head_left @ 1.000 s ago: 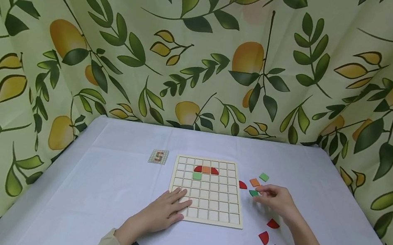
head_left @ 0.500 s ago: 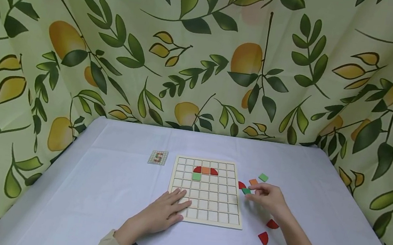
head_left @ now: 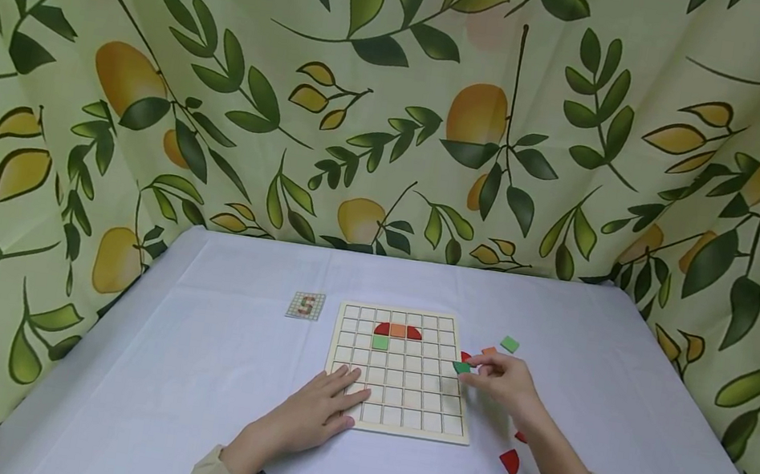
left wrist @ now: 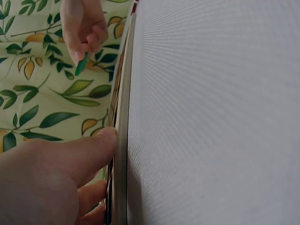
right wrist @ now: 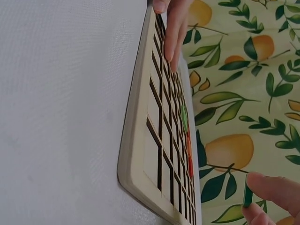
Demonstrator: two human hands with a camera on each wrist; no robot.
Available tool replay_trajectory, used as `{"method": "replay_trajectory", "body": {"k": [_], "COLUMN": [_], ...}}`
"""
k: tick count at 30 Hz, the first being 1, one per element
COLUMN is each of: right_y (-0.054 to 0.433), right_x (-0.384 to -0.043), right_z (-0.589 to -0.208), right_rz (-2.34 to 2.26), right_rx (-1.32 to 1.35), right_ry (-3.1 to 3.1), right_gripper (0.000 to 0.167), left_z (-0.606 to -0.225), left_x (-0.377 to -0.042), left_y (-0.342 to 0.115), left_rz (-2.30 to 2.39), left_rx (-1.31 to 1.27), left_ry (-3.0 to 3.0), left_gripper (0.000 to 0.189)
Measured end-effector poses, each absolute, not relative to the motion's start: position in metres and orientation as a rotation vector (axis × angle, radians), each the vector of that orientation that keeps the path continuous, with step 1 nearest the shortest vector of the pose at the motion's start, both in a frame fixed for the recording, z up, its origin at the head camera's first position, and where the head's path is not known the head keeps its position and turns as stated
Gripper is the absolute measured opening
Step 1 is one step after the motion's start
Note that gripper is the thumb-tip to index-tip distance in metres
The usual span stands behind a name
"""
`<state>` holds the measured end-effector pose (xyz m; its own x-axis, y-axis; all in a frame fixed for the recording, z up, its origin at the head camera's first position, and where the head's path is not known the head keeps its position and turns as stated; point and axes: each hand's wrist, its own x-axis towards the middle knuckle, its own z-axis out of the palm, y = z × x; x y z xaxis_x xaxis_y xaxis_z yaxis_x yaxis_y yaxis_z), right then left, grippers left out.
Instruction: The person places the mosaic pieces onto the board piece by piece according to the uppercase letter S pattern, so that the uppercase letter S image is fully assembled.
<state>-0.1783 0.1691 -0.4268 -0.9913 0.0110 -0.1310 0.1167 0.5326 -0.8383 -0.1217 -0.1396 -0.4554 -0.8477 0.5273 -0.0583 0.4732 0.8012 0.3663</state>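
My left hand (head_left: 319, 408) rests with spread fingers on the lower left corner of a wooden grid board (head_left: 396, 431). Between thumb and fingertip, my right hand (head_left: 508, 386) pinches a dark green quarter-circle tile (head_left: 461, 368), held above the board's right edge; the right wrist view shows that tile (right wrist: 247, 191) edge-on. Set in the board's upper rows are two red quarter-circle tiles with an orange square tile (head_left: 398, 330) between them. A light green square tile (head_left: 380, 342) sits below the left red one.
A small pattern card (head_left: 305, 305) lies left of the board. Right of it are a light green square (head_left: 510, 344), a partly covered orange tile (head_left: 489, 351) and red quarter-circles, one of them (head_left: 510, 462) near my right wrist. A patterned curtain (head_left: 398, 110) hangs behind the table.
My right hand has moved left with the green quarter-circle tile, from among the loose tiles to the board's right edge. My left hand has stayed in place.
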Motion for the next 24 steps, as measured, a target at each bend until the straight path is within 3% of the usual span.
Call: {"method": "replay_trajectory", "body": {"k": [24], "right_y": [0.140], "right_x": [-0.185], "right_z": [-0.433], "right_rz": [-1.547], "right_rx": [0.072], "right_ry": [2.611], "right_gripper": [0.033], "left_z": [-0.456], "left_x": [-0.121], "left_y": [-0.140], "left_rz": [0.546], "left_rx": [0.801], "left_ry": [2.830], "left_gripper": [0.047]}}
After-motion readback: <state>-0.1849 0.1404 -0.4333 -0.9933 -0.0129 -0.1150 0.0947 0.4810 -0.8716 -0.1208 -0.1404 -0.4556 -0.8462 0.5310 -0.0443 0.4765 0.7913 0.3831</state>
